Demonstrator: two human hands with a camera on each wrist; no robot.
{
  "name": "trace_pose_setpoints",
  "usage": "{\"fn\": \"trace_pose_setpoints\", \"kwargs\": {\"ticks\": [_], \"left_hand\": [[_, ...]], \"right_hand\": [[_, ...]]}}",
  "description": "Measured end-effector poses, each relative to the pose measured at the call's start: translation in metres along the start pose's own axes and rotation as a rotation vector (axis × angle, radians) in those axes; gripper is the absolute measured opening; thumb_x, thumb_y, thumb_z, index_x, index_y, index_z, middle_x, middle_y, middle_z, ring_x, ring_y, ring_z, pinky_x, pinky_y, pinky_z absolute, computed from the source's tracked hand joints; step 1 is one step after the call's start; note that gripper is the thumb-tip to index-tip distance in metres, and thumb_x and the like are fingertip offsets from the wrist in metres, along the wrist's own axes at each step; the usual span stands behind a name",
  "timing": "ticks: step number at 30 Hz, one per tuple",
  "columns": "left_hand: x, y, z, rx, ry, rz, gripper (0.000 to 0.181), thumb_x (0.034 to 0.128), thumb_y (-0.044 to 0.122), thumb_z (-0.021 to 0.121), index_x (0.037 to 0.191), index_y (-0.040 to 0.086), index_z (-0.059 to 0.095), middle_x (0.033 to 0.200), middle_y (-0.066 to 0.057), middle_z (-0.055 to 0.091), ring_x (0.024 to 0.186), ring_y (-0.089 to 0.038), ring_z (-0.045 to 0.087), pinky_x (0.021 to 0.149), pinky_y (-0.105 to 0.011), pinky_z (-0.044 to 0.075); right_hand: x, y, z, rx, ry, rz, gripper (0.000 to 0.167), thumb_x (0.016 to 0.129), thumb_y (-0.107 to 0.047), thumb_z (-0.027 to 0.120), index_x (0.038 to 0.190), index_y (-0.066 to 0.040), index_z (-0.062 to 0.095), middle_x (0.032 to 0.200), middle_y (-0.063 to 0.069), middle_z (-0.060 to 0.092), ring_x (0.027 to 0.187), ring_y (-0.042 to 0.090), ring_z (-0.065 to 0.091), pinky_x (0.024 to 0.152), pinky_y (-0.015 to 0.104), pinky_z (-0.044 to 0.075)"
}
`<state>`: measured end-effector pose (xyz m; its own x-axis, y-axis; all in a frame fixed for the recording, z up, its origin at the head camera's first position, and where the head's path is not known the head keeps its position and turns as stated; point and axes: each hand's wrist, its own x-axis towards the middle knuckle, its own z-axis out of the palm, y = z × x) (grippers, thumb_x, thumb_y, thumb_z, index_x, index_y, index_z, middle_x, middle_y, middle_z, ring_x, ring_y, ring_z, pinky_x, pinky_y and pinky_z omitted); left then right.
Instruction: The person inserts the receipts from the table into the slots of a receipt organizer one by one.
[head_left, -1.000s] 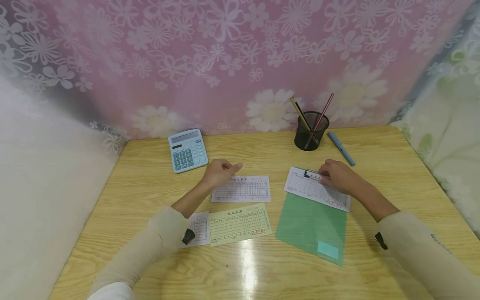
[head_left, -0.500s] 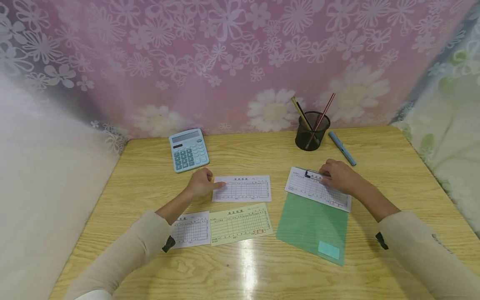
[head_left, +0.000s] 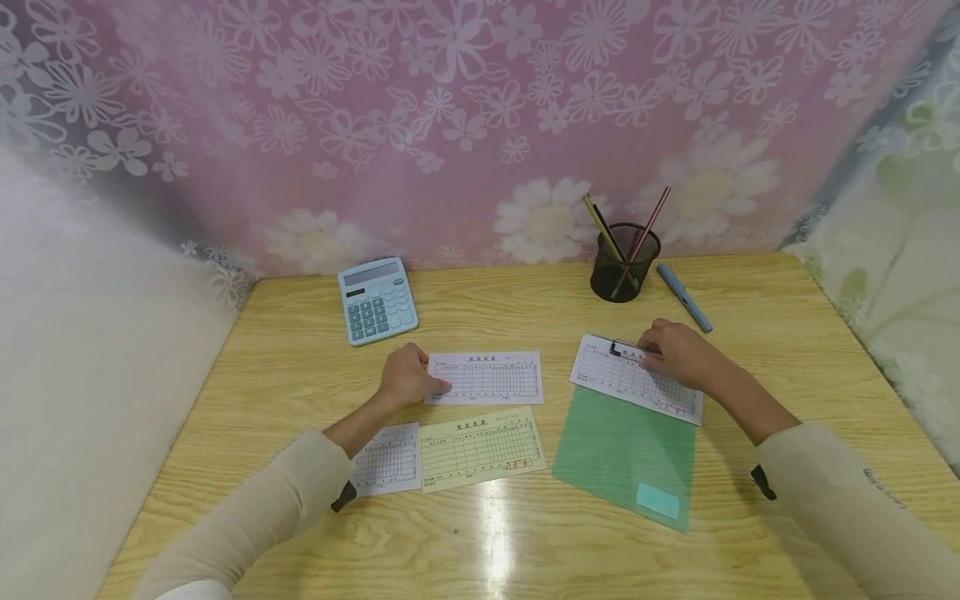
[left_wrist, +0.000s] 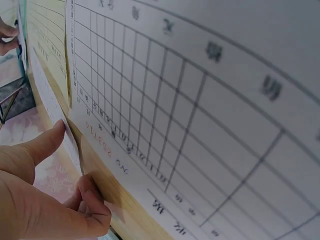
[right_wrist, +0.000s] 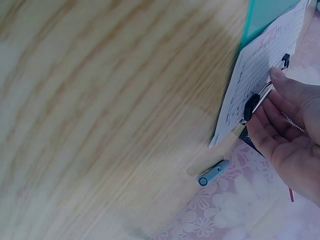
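My left hand (head_left: 408, 377) is at the left edge of the upper white slip (head_left: 498, 379), thumb over its lower left corner and fingers curled at the edge. In the left wrist view, the left hand (left_wrist: 45, 200) has its thumb on that slip (left_wrist: 52, 107); a larger-looking printed slip (left_wrist: 150, 100) lies close to the camera. A yellow slip (head_left: 483, 450) and another white slip (head_left: 390, 458) lie below. My right hand (head_left: 678, 354) pinches the metal clip of a green clipboard (head_left: 626, 446), above white slips (head_left: 600, 367). In the right wrist view, its thumb (right_wrist: 287, 85) presses the clip's bar.
A blue calculator (head_left: 377, 302) lies at the back left. At the back right stand a black mesh pen cup (head_left: 624, 271) holding several pencils and, beside it, a blue pen (head_left: 684, 297). A floral curtain (head_left: 480, 133) hangs behind the table (head_left: 300, 375).
My left hand has moved left and down from the upper slip's top left corner to its left edge, its thumb now lower on the paper. My right hand stays at the clip.
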<state>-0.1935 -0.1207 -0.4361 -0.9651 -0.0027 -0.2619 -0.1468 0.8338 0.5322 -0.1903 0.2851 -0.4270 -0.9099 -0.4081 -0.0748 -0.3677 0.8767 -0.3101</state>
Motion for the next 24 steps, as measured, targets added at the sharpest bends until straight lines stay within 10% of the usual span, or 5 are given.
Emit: {"fn": "trace_pose_setpoints", "kwargs": {"ticks": [16,24], "left_hand": [[0.0005,-0.0014,0.0001,0.024,-0.051,-0.042,0.034,0.0732,0.028,0.083,0.063,0.009,0.056,0.066,-0.003,0.062,0.056,-0.013,0.047,0.047,-0.021,0.030],[-0.0009,-0.0066,0.0013,-0.037,-0.047,0.009,0.026,0.0843,0.025,0.073,0.070,0.007,0.059,0.063,-0.002,0.054,0.057,-0.013,0.045,0.048,-0.021,0.031]], "right_hand": [[-0.0003,0.0009,-0.0012,-0.008,-0.002,-0.016,0.024,0.085,-0.009,0.069,0.104,0.005,0.066,0.091,0.012,0.061,0.082,0.023,0.059,0.074,0.043,0.051],[0.0002,0.0012,-0.0006,0.000,-0.005,-0.015,0.024,0.085,-0.009,0.069,0.104,0.004,0.067,0.091,0.011,0.062,0.082,0.022,0.059,0.074,0.043,0.051]]}}
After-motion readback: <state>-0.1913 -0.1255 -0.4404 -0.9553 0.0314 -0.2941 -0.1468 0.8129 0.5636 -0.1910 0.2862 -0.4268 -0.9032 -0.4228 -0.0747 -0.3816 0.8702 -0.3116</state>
